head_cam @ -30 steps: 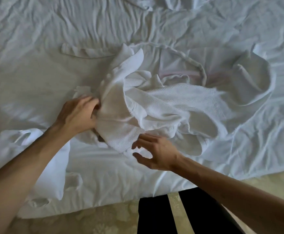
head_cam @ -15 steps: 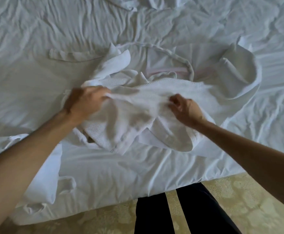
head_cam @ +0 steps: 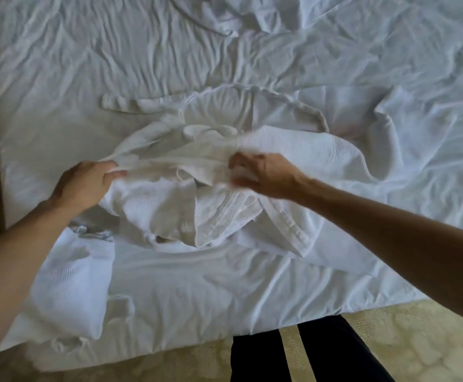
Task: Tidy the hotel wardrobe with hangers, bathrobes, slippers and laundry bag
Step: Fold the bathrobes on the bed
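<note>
**Q:** As the head camera is looking down at the scene, what is the person doing?

**A:** Standing at the foot edge of a bed point(head_cam: 252, 293), the person is working on a white waffle-weave bathrobe point(head_cam: 225, 210) that is lying crumpled on the wrinkled white sheet, near the middle of the view. The left hand point(head_cam: 85, 186) is gripping a bunched edge of the robe, fingers curled around the cloth. The right hand point(head_cam: 263, 172) is blurred, but it seems to be pinching a fold of the same edge, a little apart from the left. Between them the edge is being pulled into a loose line.

**Q:** How is the robe likely to handle?

**A:** It is looking soft and limp, sagging below both hands in heavy folds, so it is probably thick but not heavy. Nothing about it seems fragile or slippery; the textured weave should be giving good grip. Holding at the collar or shoulder seams would likely let the rest hang straight.

**Q:** Is anything else showing?

**A:** A second white garment point(head_cam: 67, 293) is lying at the lower left of the bed. Dark trouser legs point(head_cam: 307, 354) are standing on a pale patterned carpet point(head_cam: 417, 340).
</note>
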### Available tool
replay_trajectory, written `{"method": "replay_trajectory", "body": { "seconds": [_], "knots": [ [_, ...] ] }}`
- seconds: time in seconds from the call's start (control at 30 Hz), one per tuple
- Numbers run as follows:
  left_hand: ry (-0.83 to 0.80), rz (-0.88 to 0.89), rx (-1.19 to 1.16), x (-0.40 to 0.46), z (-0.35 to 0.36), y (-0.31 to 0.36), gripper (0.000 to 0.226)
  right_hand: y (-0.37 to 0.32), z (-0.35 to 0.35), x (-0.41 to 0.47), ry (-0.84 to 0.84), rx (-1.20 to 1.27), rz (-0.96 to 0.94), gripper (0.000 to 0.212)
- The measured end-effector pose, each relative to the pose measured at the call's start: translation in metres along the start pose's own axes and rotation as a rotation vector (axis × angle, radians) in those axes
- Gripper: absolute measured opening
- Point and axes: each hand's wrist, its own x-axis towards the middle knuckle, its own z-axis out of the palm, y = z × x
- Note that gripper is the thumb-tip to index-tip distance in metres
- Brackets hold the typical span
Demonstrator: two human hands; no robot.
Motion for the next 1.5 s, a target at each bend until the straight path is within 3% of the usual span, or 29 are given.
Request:
{"method": "replay_trajectory", "body": {
  "seconds": [0.07,0.13,0.27,0.33,0.37,0.47,0.57,0.7,0.8,0.87,0.93,1.03,1.13,1.23,1.37,1.5],
  "knots": [
    [-0.026,0.025,0.018,-0.010,0.016,-0.002,0.027,0.009,0.027,-0.027,-0.078,-0.033,-0.038,0.057],
    [-0.017,0.036,0.022,-0.016,0.026,-0.001,0.029,0.020,0.035,-0.049,-0.026,0.041,0.017,0.065],
    [0.060,0.032,0.039,-0.019,0.025,0.002,0.023,0.049,0.012,-0.087,0.373,0.103,0.097,0.036],
    [0.119,0.082,0.009,-0.023,0.019,0.010,0.016,0.063,0.002,-0.104,0.499,0.054,0.112,0.024],
    [0.152,0.140,-0.006,-0.026,0.017,0.014,0.025,0.069,-0.003,-0.110,0.519,0.019,0.128,0.021],
    [0.214,0.379,0.009,-0.029,0.015,0.029,0.044,0.073,-0.013,-0.116,0.472,-0.056,0.092,0.023],
    [0.224,0.467,0.054,-0.026,0.026,0.042,0.043,0.068,-0.003,-0.107,0.329,-0.105,0.023,0.041],
    [0.241,0.493,0.071,-0.018,0.039,0.051,0.025,0.071,0.011,-0.079,0.228,-0.155,0.027,0.032],
    [0.225,0.413,0.005,-0.009,0.034,0.052,0.020,0.086,-0.013,-0.052,0.266,0.037,0.280,0.030],
    [0.208,0.340,-0.060,0.000,0.028,0.054,0.022,0.095,-0.032,-0.039,0.181,0.072,0.304,0.027],
    [0.200,0.307,-0.078,0.008,0.025,0.055,0.027,0.097,-0.043,-0.033,0.127,0.036,0.252,0.029],
    [0.249,0.320,-0.087,0.007,0.022,0.061,0.023,0.100,-0.045,-0.034,0.179,-0.079,0.135,0.034],
    [0.293,0.420,-0.034,0.000,0.020,0.070,0.021,0.096,-0.034,-0.043,0.263,-0.128,-0.025,0.034],
    [0.284,0.494,0.015,-0.010,0.020,0.074,0.020,0.090,-0.025,-0.052,0.285,-0.119,-0.059,0.043],
    [0.303,0.504,0.036,-0.019,0.001,0.078,0.039,0.082,-0.045,-0.056,0.291,-0.239,-0.137,0.037],
    [0.240,0.405,0.103,-0.032,-0.042,0.088,0.053,0.067,-0.101,-0.056,0.177,-0.336,-0.226,0.034]
  ]
}}
